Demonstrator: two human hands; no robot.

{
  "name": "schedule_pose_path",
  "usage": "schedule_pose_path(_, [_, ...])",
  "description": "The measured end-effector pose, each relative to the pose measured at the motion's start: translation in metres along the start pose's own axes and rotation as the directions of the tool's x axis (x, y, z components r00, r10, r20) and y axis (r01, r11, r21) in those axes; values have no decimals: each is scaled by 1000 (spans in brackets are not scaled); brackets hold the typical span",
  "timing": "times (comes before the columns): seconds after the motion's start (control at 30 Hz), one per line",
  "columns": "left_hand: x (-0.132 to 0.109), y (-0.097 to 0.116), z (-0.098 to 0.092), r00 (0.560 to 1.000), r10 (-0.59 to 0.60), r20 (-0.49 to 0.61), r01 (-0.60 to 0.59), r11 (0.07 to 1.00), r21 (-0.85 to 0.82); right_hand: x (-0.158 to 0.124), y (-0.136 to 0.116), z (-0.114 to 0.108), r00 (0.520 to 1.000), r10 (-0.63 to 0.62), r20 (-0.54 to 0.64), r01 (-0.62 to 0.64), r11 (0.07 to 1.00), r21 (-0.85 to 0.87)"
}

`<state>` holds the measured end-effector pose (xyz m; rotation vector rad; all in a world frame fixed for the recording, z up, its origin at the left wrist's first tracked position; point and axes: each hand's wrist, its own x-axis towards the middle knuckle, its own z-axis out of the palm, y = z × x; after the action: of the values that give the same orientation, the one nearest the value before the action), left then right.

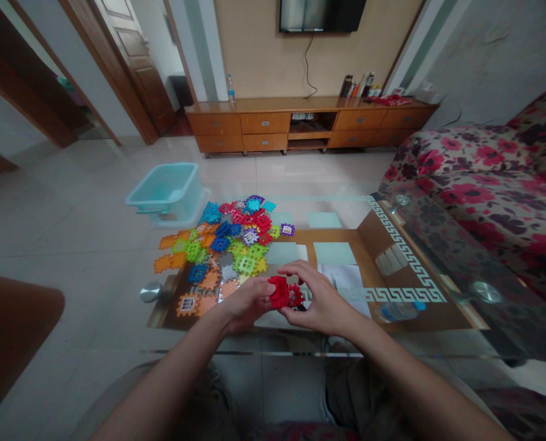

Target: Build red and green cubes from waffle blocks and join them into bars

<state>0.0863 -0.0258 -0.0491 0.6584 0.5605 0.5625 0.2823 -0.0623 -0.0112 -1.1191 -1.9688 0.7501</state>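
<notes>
Above the near edge of the glass table, my left hand (250, 301) grips a red interlocking block (279, 292), built from notched plastic pieces, with its thumb on the near face. My right hand (321, 298) curls round the block's right side, index finger over the top and thumb below. Between that thumb and fingers shows a red toothed piece (295, 295); whether it is joined to the block I cannot tell. Left of my hands spreads a pile of loose interlocking plastic tiles in several colours, among them a lime green tile (245, 264) and an orange window tile (187, 305).
Beyond the pile stands a light blue plastic bin (162, 199). Papers (341, 278) and a water bottle (399, 311) show through or on the glass table (420, 269) at the right. A flowered sofa (479, 177) and a low wooden cabinet (263, 131) lie farther off.
</notes>
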Motion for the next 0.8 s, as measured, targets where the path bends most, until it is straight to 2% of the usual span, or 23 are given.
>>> schedule_pose_path(0.13, [0,-1,-1,999,-17,-44,18,1000,14,1,-1,-2,1000,-21,20,21,999,-26])
schedule_pose_path(0.8, [2,-3,-5,999,-34,-14,36,996,86,-2,3,-2,999,-36,19,37,995,-88])
